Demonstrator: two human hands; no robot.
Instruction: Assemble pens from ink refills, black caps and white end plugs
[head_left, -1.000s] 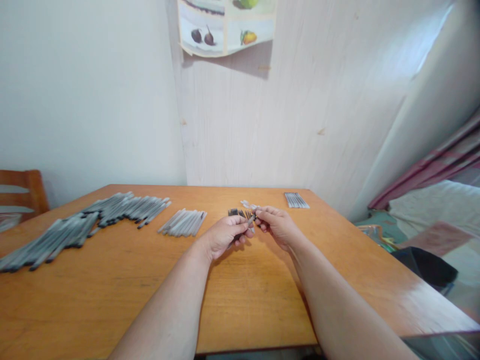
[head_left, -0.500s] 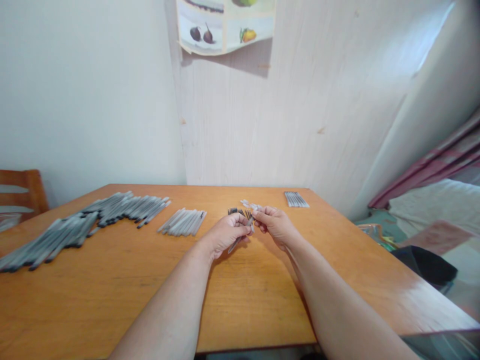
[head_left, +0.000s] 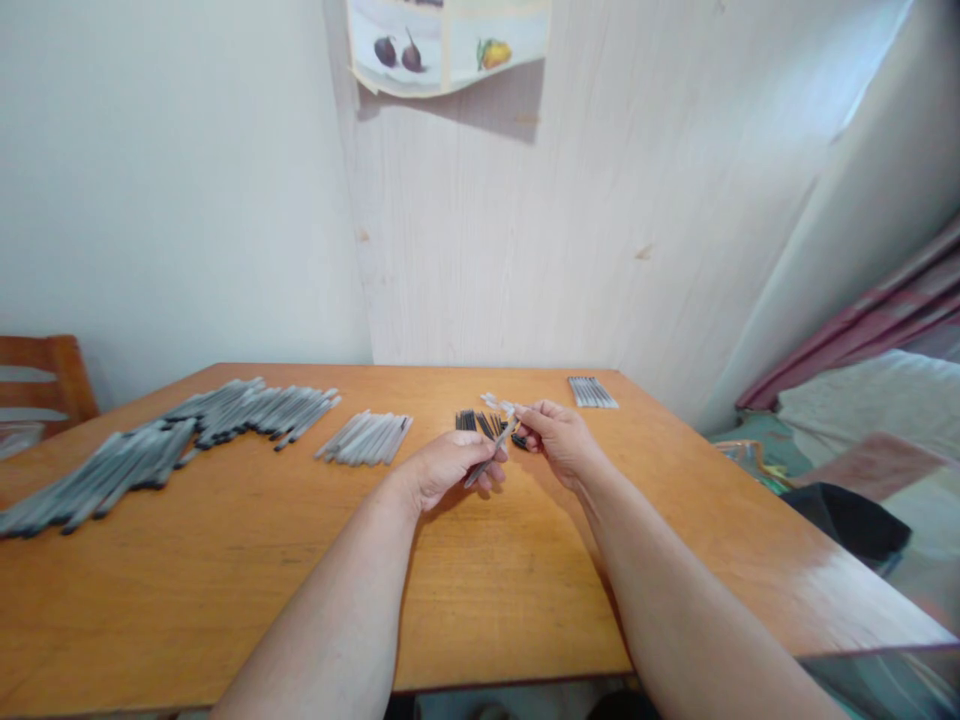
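My left hand (head_left: 459, 465) is closed round a slim, pale, see-through pen (head_left: 489, 462), which slants up to the right. At its upper end the thumb and forefinger of my right hand (head_left: 553, 438) are pinched; whether a small part sits between them is too fine to tell. Just behind my hands lie several thin black sticks (head_left: 466, 420), like refills, partly hidden by my fingers. Small whitish pieces (head_left: 493, 402) lie beyond them. Some short black pieces (head_left: 519, 440) show under my right fingers.
On the wooden table (head_left: 525, 600), a row of clear barrels (head_left: 367, 438) lies left of my hands. Farther left spreads a large heap of black-ended pens (head_left: 255, 412). A neat row of pens (head_left: 592, 392) lies at the back right. A black bin (head_left: 847, 525) stands beyond the right edge.
My right fingers have shifted slightly up and right, along the pen's upper end. More of the pen and of the black sticks behind now shows. The view has tilted down a little.
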